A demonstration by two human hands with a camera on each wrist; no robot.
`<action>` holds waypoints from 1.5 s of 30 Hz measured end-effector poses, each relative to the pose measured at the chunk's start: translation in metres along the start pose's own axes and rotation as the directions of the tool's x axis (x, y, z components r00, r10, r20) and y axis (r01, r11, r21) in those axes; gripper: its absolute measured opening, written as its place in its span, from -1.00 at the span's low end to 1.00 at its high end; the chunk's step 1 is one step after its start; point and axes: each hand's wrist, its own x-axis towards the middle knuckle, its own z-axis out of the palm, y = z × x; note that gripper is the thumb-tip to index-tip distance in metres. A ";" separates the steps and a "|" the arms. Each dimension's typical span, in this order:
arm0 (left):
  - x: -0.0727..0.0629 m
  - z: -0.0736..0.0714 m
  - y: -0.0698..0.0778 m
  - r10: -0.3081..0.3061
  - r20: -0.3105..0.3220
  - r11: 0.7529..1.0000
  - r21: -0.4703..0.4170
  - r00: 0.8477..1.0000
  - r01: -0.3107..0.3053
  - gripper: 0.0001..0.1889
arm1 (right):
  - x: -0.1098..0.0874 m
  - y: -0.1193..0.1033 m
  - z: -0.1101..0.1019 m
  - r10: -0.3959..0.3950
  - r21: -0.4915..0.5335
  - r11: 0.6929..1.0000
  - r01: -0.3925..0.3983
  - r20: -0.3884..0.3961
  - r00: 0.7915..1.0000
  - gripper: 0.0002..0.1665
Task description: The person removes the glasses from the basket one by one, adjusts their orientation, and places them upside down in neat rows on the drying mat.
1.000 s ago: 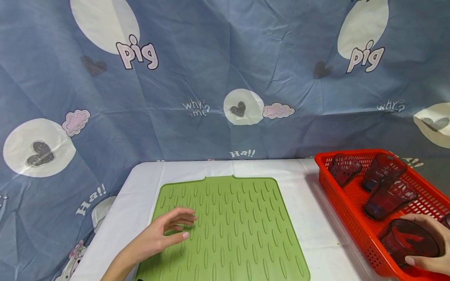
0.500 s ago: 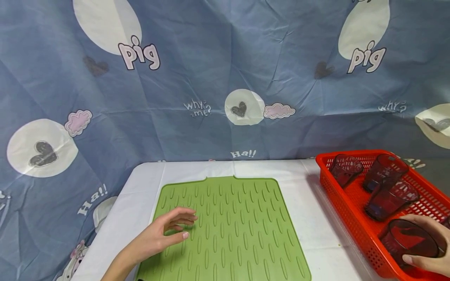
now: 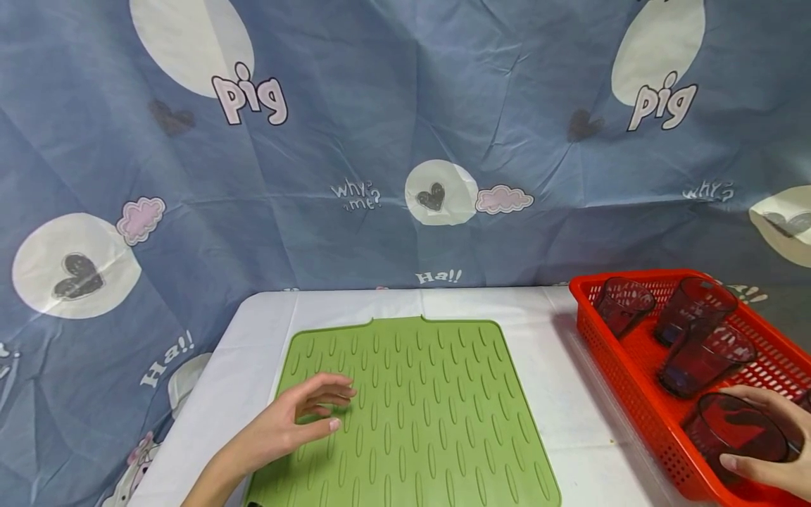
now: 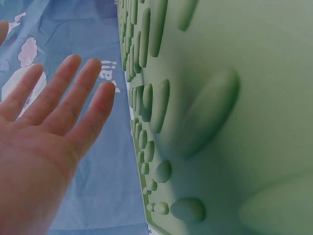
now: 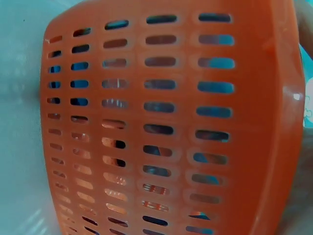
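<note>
My right hand [image 3: 776, 447] is at the near end of a red plastic basket [image 3: 624, 359], with the fingers behind a dark, see-through drinking glass [image 3: 728, 429] and the thumb across its near side. The glass tilts inside the basket, its mouth towards me. In the right wrist view, the slotted basket wall [image 5: 132, 112] hides the glass and most of the hand. Over the left part of a green ribbed mat [image 3: 405, 408] hovers my left hand [image 3: 294, 422], holding nothing. Its fingers are loosely bent and spread beside the mat in the left wrist view.
Several more dark glasses, such as one tilted glass [image 3: 703, 359] and another at the back left [image 3: 624, 306], lie in the basket. A white cloth [image 3: 538, 366] covers the table. Behind it hangs a blue printed curtain [image 3: 355, 141].
The right thumb has shifted slightly along the near side of the glass. My left hand, the mat and the other glasses stay where they were.
</note>
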 end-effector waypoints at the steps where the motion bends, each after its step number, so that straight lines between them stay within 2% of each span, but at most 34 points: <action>1: 0.000 0.000 0.000 -0.002 0.002 1.000 -0.004 1.000 0.002 -0.55 | 0.000 0.000 0.000 0.004 -0.004 1.000 -0.004 -0.004 1.000 0.04; 7: 0.001 -0.001 0.001 -0.020 0.009 1.000 -0.019 1.000 0.021 -0.56 | 0.004 -0.001 -0.002 0.079 -0.056 0.995 -0.081 -0.036 0.996 -0.06; 15: 0.001 -0.004 0.003 0.022 0.047 0.993 -0.121 0.999 -0.017 -0.54 | 0.011 -0.010 -0.003 0.147 -0.049 0.987 -0.152 -0.083 0.986 -0.09; 22: 0.002 -0.004 0.003 0.058 0.069 0.981 -0.188 0.996 -0.044 -0.50 | 0.014 -0.021 -0.001 0.140 -0.105 0.982 -0.154 -0.129 0.982 -0.12; 27: 0.002 -0.005 0.003 0.042 0.060 0.986 -0.161 0.997 -0.032 -0.55 | 0.018 -0.030 -0.001 0.153 -0.146 0.974 -0.174 -0.146 0.977 0.00; 31: 0.004 -0.005 0.004 0.036 0.057 0.990 -0.137 0.998 -0.028 -0.58 | 0.018 -0.035 0.000 0.146 -0.157 0.972 -0.176 -0.188 0.971 0.09; 34: 0.005 -0.005 0.004 0.036 0.065 0.990 -0.138 0.997 -0.027 -0.57 | 0.018 -0.038 0.000 0.128 -0.138 0.977 -0.162 -0.228 0.965 0.09; 42: 0.005 -0.004 0.005 0.039 0.074 0.989 -0.145 0.996 -0.028 -0.57 | 0.023 -0.039 -0.006 0.083 -0.235 0.960 -0.155 -0.288 0.954 0.09; 45: 0.004 -0.003 0.005 0.043 0.072 0.990 -0.136 0.996 -0.033 -0.57 | 0.024 -0.035 -0.007 0.057 -0.236 0.963 -0.131 -0.297 0.953 0.08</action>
